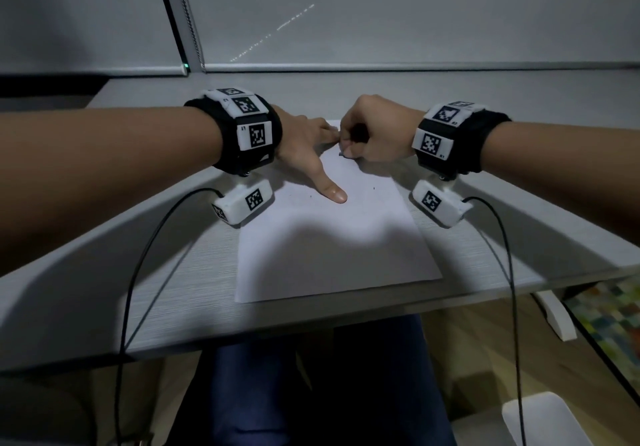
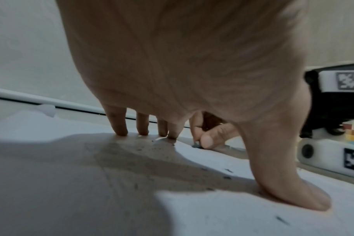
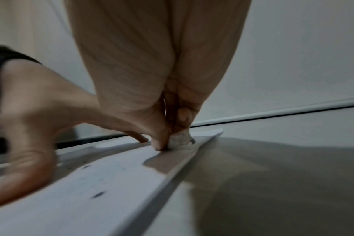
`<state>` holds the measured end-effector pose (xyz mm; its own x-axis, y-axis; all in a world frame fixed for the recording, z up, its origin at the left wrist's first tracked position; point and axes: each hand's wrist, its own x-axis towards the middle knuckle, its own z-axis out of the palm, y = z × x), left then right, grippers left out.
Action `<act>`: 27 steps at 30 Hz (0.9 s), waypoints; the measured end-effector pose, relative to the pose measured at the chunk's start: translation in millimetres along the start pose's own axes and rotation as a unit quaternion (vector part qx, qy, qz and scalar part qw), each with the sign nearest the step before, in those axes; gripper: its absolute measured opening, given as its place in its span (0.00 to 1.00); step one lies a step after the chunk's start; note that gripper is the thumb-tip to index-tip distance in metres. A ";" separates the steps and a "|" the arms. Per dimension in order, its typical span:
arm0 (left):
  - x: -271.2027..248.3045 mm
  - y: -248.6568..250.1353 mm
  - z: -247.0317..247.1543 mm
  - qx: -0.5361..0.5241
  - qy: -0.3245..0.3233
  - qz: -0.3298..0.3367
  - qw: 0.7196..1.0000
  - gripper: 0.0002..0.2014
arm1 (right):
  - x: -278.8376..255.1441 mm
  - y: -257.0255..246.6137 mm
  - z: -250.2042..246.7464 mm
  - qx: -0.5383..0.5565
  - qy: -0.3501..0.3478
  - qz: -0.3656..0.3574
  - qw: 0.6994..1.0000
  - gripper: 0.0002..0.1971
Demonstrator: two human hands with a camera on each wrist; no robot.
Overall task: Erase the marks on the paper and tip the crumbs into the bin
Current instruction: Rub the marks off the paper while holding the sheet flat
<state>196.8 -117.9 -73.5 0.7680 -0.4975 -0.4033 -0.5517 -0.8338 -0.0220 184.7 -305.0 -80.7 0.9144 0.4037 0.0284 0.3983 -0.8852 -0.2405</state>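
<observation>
A white sheet of paper [image 1: 332,248] lies on the grey desk in front of me. My left hand [image 1: 308,147] rests flat on its far left part, fingers straight and thumb spread toward me, holding it down [image 2: 192,79]. My right hand [image 1: 367,133] pinches a small white eraser [image 3: 179,138] and presses it on the paper near the far right corner. Dark eraser crumbs [image 2: 226,177] lie scattered over the sheet [image 2: 212,212]. A white bin [image 1: 547,421] stands on the floor at the lower right.
The grey desk [image 1: 104,272] ends at a front edge close to my lap. A window blind with a bottom rail [image 1: 415,66] hangs behind the desk. Black cables [image 1: 145,255] run from both wrist cameras. A coloured mat [image 1: 613,317] lies on the floor at right.
</observation>
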 end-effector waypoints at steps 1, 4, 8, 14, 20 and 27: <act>0.3 0.7 -0.5 0.003 -0.002 -0.003 1.000 0.66 | -4.0 -1.7 -1.6 0.003 -0.013 -0.006 1.000 0.04; 1.1 0.7 -0.4 0.011 -0.004 0.000 1.000 0.68 | -12.5 -6.4 -4.6 0.008 -0.049 -0.018 0.999 0.05; 4.1 -0.6 2.9 0.012 -0.002 -0.003 1.000 0.67 | -1.0 -4.8 -3.0 0.003 -0.007 -0.004 1.000 0.05; 5.0 -0.7 3.3 0.019 0.001 -0.005 1.000 0.63 | 12.6 -4.3 -1.9 -0.012 0.026 0.019 0.999 0.05; 7.1 0.1 3.4 0.017 0.002 0.002 1.000 0.62 | -15.8 -14.6 0.4 0.000 -0.040 -0.014 0.999 0.04; 8.5 2.1 2.4 0.029 -0.005 -0.002 1.000 0.69 | 8.2 -5.0 -0.1 -0.010 0.015 0.015 1.000 0.04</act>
<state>201.4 -123.3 -79.2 0.7670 -0.4919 -0.4119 -0.5670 -0.8201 -0.0766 190.3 -297.3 -79.2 0.9280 0.3691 0.0507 0.3709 -0.9019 -0.2213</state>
